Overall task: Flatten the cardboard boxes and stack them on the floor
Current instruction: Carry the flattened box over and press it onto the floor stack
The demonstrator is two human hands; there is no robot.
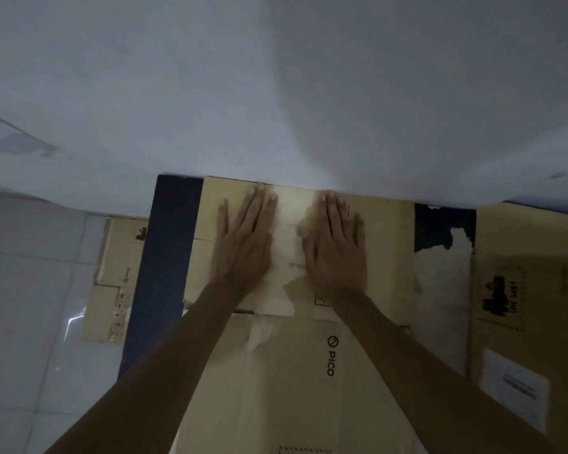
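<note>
Both palms press the flattened cardboard box (309, 371) at the frame's center; left hand (243, 244) at 11 o'clock, right hand (335, 247) at 1 o'clock, fingers straight and flat. Beyond, against the wall (276, 93), the uneven stack could slide if pressure shifts.

"PICO", beside a circular logo, is printed on the flattened box (309, 371) under my arms; the same word appears, smaller, on the box (118, 276) at left. Print on the white label (513, 386) at right is too blurred for me to read.
</note>
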